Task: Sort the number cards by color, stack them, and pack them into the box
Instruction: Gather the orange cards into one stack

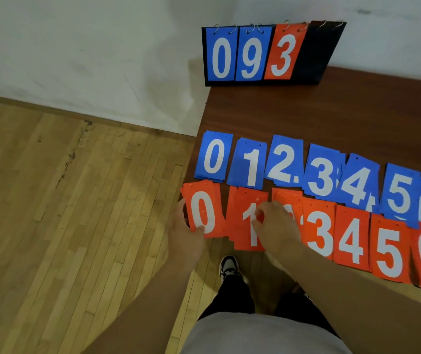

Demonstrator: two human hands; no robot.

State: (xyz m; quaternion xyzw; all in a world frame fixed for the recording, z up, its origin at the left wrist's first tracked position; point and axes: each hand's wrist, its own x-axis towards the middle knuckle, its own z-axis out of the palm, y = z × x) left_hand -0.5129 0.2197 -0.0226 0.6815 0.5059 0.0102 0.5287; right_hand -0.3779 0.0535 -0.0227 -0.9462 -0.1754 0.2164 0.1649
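A brown table carries two rows of number cards. The blue cards run 0 to 6 in the far row, from 11 o'clock toward 2 o'clock, and overlap one another at their edges. The red cards run 0 to 6 in the near row, just beside the blue ones and partly under them. Several numbers lie as small piles.

The left hand pinches the red 0 pile at the table's near left corner, at about 11 o'clock from the person, with the thumb on the card's face and the fingers along its left edge. The right hand lies over the red 2 at 12 o'clock, fingers bent at the right edge of the red 1 pile. Whether it holds a card cannot be told. The hands are apart, with the red 1 between them.

A flip scoreboard stands at the table's far edge, showing blue 0, blue 9 and red 3. A shoe shows on the wooden floor at 6 o'clock.
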